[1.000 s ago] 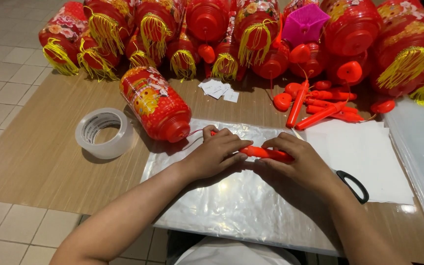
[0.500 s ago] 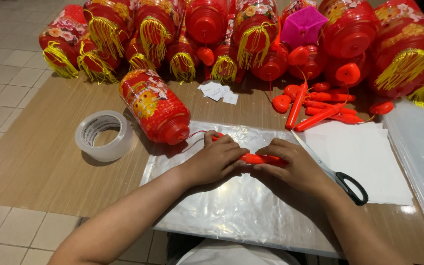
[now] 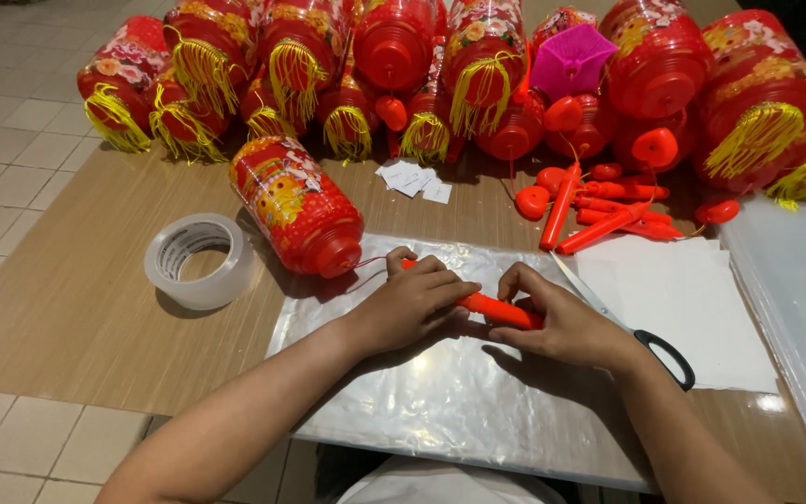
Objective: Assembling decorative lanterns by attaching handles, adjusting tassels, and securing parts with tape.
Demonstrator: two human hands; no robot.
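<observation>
My left hand point(image 3: 412, 301) and my right hand point(image 3: 562, 322) both grip an orange plastic stick point(image 3: 501, 310) that lies across a stack of clear plastic sheets point(image 3: 440, 401). The left hand covers the stick's left end, the right hand pinches its right end. A thin red string runs from the stick's left end to a red lantern point(image 3: 296, 205) lying on its side just left of my left hand. The lantern's orange cap points toward my hands.
A roll of clear tape point(image 3: 200, 259) stands to the left. Scissors point(image 3: 650, 343) lie on white paper point(image 3: 692, 317) at the right. Loose orange sticks and caps point(image 3: 599, 210) lie behind. Several red lanterns with yellow tassels point(image 3: 478, 75) line the back. Small paper slips point(image 3: 412, 177) lie nearby.
My hands have shifted slightly on the orange stick, with the left fingers now curled further over its left end. The lantern and tape have not moved.
</observation>
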